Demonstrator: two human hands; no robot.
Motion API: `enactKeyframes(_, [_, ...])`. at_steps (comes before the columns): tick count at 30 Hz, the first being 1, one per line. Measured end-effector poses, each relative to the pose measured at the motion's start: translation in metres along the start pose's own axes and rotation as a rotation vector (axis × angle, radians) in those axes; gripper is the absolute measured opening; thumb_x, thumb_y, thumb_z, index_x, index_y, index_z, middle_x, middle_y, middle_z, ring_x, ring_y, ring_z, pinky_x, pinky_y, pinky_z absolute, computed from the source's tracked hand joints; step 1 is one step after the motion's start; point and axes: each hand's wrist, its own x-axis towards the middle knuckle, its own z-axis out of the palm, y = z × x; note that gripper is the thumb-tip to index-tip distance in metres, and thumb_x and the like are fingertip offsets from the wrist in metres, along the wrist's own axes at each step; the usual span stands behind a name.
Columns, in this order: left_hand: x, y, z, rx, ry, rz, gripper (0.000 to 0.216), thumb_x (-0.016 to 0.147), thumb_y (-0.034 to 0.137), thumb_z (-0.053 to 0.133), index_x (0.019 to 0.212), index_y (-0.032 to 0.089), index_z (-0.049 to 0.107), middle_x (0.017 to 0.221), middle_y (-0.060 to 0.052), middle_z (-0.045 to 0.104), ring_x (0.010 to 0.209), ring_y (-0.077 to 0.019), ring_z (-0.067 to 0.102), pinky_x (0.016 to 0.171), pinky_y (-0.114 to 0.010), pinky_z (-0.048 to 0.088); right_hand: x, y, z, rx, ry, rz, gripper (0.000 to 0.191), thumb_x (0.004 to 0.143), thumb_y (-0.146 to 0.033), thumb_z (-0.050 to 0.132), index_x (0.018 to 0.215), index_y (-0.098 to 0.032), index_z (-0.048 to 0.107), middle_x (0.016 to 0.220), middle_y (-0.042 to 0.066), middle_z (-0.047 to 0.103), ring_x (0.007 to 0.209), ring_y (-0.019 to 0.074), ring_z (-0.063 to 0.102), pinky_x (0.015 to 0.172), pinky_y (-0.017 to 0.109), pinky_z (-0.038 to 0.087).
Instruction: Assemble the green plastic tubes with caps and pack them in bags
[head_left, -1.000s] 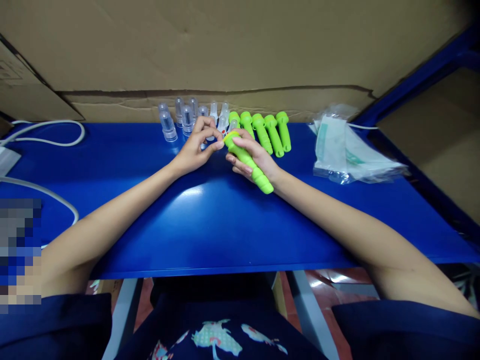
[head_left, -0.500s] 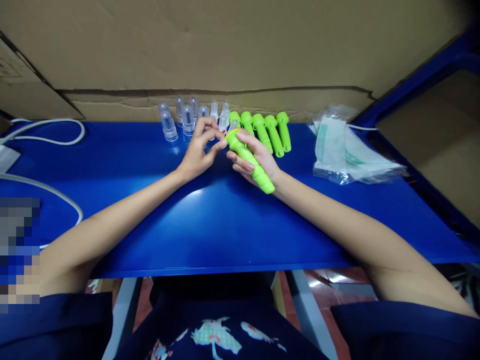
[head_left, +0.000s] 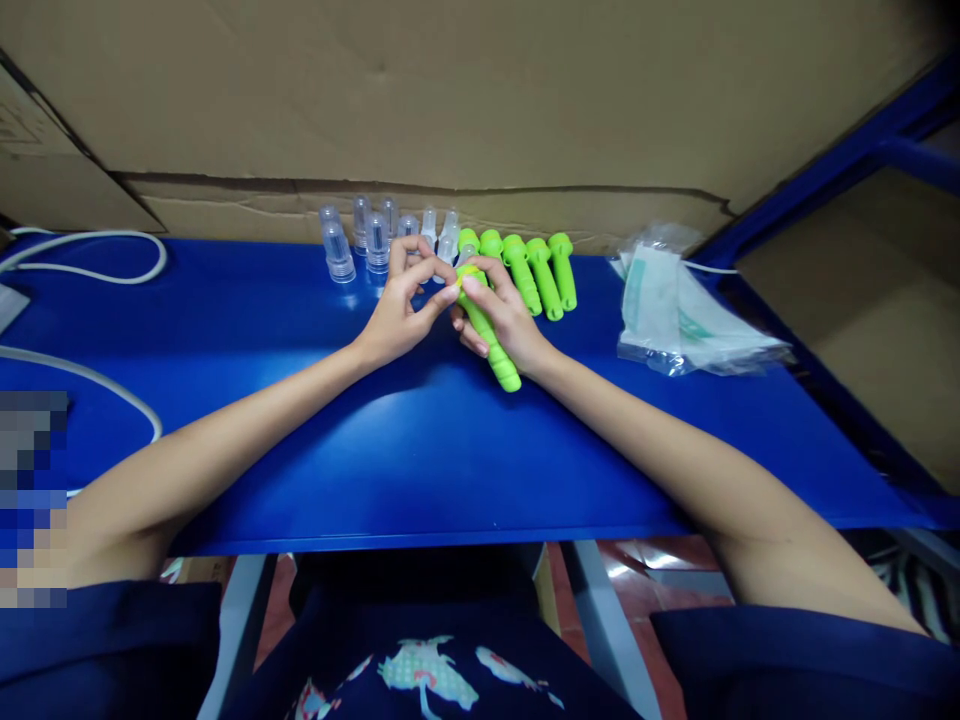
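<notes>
Ribbed lime tube (head_left: 496, 356) now steeper, tight in right hand (head_left: 512, 316); left hand (head_left: 393, 316) pinched atop.

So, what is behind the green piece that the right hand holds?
Behind the green piece in the right hand lie more green pieces in a row, with clear caps beside them, then a cardboard wall. The fingers cover its top end.
</notes>
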Motion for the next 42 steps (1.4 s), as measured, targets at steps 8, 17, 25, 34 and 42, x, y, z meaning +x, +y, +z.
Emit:
enactKeyframes(8, [0.002, -0.01, -0.004, 0.067, -0.078, 0.123, 0.04, 0.101, 0.056, 0.053, 0.103, 0.02, 0.07, 0.123, -0.014, 0.053, 0.12, -0.0251, 0.058, 0.113, -0.049, 0.048, 0.0, 0.011, -0.003, -0.056, 0.068, -0.033, 0.062, 0.084, -0.071, 0.07, 0.118, -0.029, 0.039, 0.065, -0.01, 0.06, 0.036, 0.0101, 0.041, 0.036, 0.024, 0.031])
enactKeyframes(17, [-0.003, -0.013, 0.0, 0.003, -0.139, 0.05, 0.041, 0.102, 0.053, 0.054, 0.119, 0.019, 0.069, 0.126, -0.015, 0.059, 0.12, -0.0253, 0.061, 0.092, -0.038, 0.056, 0.002, 0.007, -0.007, -0.027, 0.193, -0.027, 0.06, 0.084, -0.071, 0.054, 0.125, -0.029, 0.039, 0.073, -0.003, 0.062, 0.039, 0.0125, 0.042, 0.039, 0.028, 0.031])
enactKeyframes(25, [0.002, -0.007, -0.001, -0.047, 0.006, -0.002, 0.043, 0.099, 0.062, 0.055, 0.109, 0.021, 0.062, 0.109, -0.007, 0.069, 0.087, -0.0152, 0.066, 0.075, -0.03, 0.05, -0.003, 0.011, -0.005, -0.089, 0.165, -0.05, 0.066, 0.091, -0.062, 0.062, 0.143, -0.029, 0.04, 0.084, -0.001, 0.064, 0.053, 0.0139, 0.055, 0.048, 0.025, 0.046])
enactKeyframes(34, [0.003, -0.015, 0.0, -0.056, 0.035, -0.055, 0.05, 0.092, 0.07, 0.062, 0.103, 0.021, 0.058, 0.1, -0.004, 0.07, 0.081, -0.0138, 0.066, 0.068, -0.028, 0.047, -0.001, 0.018, -0.007, -0.177, 0.146, -0.024, 0.076, 0.089, -0.056, 0.066, 0.153, -0.022, 0.042, 0.085, 0.002, 0.066, 0.066, 0.0175, 0.058, 0.053, 0.028, 0.053])
enactKeyframes(42, [0.003, -0.016, -0.001, -0.109, 0.036, -0.122, 0.053, 0.091, 0.072, 0.062, 0.108, 0.022, 0.055, 0.105, -0.005, 0.069, 0.085, -0.0132, 0.067, 0.069, -0.025, 0.047, -0.007, 0.013, 0.0, -0.106, 0.089, -0.035, 0.089, 0.087, -0.056, 0.075, 0.16, -0.037, 0.028, 0.135, 0.008, 0.063, 0.084, 0.0193, 0.068, 0.062, 0.033, 0.063])
